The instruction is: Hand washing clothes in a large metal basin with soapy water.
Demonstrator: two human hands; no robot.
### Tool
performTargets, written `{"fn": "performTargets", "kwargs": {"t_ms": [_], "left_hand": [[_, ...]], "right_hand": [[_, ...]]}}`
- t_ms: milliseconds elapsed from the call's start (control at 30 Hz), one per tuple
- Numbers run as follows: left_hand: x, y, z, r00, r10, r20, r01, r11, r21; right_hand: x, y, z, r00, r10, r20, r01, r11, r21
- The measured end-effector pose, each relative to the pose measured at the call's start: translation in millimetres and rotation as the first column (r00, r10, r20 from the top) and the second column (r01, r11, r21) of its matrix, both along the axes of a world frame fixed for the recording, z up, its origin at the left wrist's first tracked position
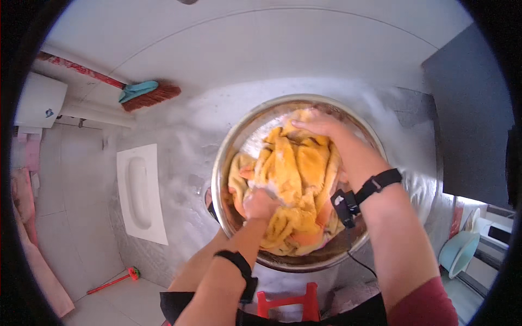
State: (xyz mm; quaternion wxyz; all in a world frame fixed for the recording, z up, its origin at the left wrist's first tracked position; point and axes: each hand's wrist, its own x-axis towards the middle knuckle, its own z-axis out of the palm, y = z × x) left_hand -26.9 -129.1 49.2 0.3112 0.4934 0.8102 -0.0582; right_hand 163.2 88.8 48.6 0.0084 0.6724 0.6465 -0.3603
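A wide metal basin [298, 267] holds a bunched, yellow-orange plush blanket [312, 165] with white suds on it. My left hand [260, 205] is closed on a fold at the near left of the heap. Over by the basin's far side, my right hand [316, 124] grips another part of the blanket, its thumb lying across the cloth. Some of the right fingers are hidden in the folds. Black straps with small devices circle both wrists; a cable hangs from the right device [346, 208].
Foam covers much of the wet floor around the basin. A squat toilet [140, 193] lies to the left, with a red-handled broom [149, 93] beyond it and a red brush [114, 281] nearer. A red stool [288, 305] stands close; pale basins [459, 252] sit at right.
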Motion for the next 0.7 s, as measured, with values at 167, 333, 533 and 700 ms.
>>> {"fn": "performTargets", "kwargs": {"t_ms": [167, 333, 533, 700], "left_hand": [[-3.8, -27.0, -13.8, 0.999, -0.027, 0.025, 0.025, 0.994, 0.106], [-4.7, -39.4, -16.8, 0.996, 0.053, 0.066, -0.066, 0.976, 0.207], [7.5, -46.7, -20.1, 0.966, 0.200, 0.165, -0.236, 0.941, 0.241], [-19.4, -68.3, -93.4, 0.831, 0.099, 0.547, -0.301, 0.908, 0.293]], "right_hand": [[-35.8, -33.8, -16.3, 0.960, -0.038, 0.276, -0.012, 0.984, 0.178], [-50.5, -79.1, 35.7, 0.980, 0.116, 0.164, -0.100, 0.990, -0.102], [-67.6, -212.9, 132.1, 0.991, 0.133, 0.026, -0.133, 0.991, 0.025], [-56.7, -319.5, 186.4, 0.970, 0.241, 0.043, -0.245, 0.949, 0.196]]}}
